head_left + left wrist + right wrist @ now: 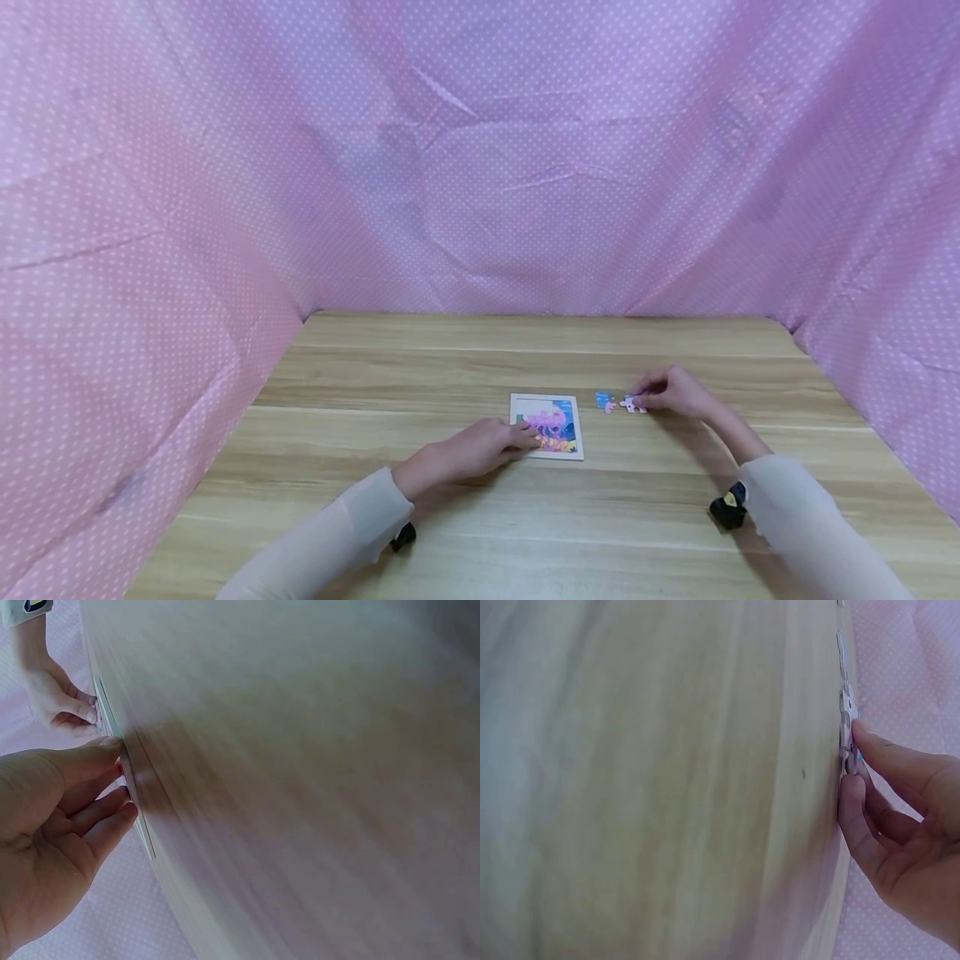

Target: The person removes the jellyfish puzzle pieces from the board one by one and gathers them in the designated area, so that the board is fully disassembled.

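Note:
A small jigsaw puzzle in a white-bordered tray (pixel 558 456) lies flat on the table, its picture pink, blue and yellow. A pale patch without picture shows at its upper left. My left hand (pixel 480 446) rests its fingertips on the puzzle's lower left; in the left wrist view, thumb and fingers touch it with the fingers slightly bent. To the right of the tray, my right hand (pixel 678 392) pinches a pink-and-white puzzle piece (pixel 633 405) between thumb and fingers, low at the tabletop. Just left of that lies a blue-and-pink puzzle piece (pixel 603 402).
The wood-grain table (pixel 420 358) spreads around the puzzle on all sides. Pink polka-dot cloth (pixel 480 208) hangs behind it and along both sides. A black device (pixel 727 510) sits at the right wrist, and another (pixel 403 537) at the left.

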{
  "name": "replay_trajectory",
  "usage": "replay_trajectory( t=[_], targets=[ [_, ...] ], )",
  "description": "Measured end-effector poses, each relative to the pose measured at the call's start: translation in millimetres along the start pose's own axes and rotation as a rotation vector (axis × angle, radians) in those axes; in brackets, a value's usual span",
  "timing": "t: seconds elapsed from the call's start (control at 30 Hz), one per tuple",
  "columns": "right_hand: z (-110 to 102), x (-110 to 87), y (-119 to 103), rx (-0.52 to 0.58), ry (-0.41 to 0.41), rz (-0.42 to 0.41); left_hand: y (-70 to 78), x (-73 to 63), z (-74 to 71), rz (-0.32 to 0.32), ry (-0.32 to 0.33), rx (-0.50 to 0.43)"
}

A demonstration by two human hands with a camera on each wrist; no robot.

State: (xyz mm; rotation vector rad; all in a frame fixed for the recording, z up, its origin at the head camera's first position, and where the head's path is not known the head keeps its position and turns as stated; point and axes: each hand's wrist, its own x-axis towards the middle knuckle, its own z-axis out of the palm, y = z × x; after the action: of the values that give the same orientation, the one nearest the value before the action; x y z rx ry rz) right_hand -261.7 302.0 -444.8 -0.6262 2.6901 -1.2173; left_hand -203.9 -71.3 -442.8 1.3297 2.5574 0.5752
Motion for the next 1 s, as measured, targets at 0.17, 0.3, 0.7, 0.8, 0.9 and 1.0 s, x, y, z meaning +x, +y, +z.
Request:
replay_trajectory(
  t=[0.17,0.3,0.7,0.8,0.9,1.0],
  targets=[
    [0.6,1.5,0.1,-0.045,0.014,0.002,-0.4,0.0,-0.2,-0.001,0.001,0.004],
    [1.3,3.2,0.0,-0.077,0.01,0.006,-0.1,-0.2,-0.4,-0.012,0.003,0.018],
    [-1.7,-0.7,-7.5,-0.05,0.009,0.04,3.6,-0.2,4.1,-0.007,-0.004,0.004],
    [-1.8,4.3,-14.5,-0.09,0.017,0.023,2.7,0.5,2.7,-0.017,0.0,0.014],
    [1.8,9.8,-21.7,-0.061,-0.019,0.012,2.2,0.4,1.4,-0.024,-0.004,0.018],
    [7.7,14.3,-29.1,-0.008,-0.065,0.002,2.2,0.2,1.3,-0.024,-0.007,0.021]
  ],
)
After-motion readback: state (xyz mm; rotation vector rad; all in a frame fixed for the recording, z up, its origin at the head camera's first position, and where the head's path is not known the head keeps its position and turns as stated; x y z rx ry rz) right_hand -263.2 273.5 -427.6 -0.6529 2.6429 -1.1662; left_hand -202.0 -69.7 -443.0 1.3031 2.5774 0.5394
